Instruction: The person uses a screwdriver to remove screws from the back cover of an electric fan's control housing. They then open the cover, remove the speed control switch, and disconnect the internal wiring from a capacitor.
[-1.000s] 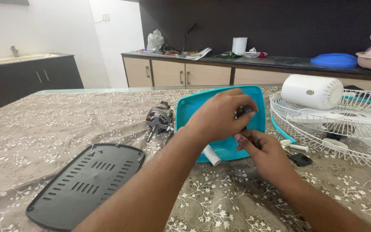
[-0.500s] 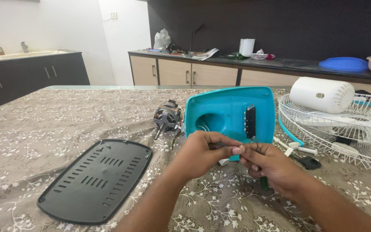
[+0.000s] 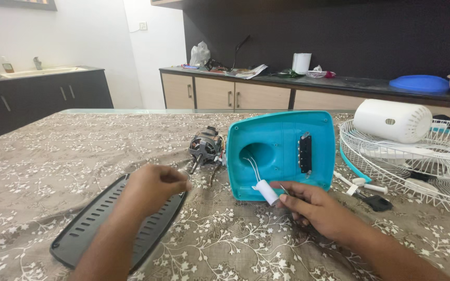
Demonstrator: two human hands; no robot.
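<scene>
The right hand pinches a thin metal tool beside the small white cylindrical capacitor, dangling on fine wires from the upright teal plastic fan base. Light, fragile; best gripped by its body. The left hand, loosely curled, hovers over the black slotted plastic cover.

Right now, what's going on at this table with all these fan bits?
A person has a table fan in pieces on a flowered cloth. The right hand rests by the upturned turquoise base, pinching a thin tool beside a small white cylinder wired into it. The left hand, loosely closed, hovers over the black slotted cover plate. The motor lies behind, with the white housing and wire guard to the right.
</scene>
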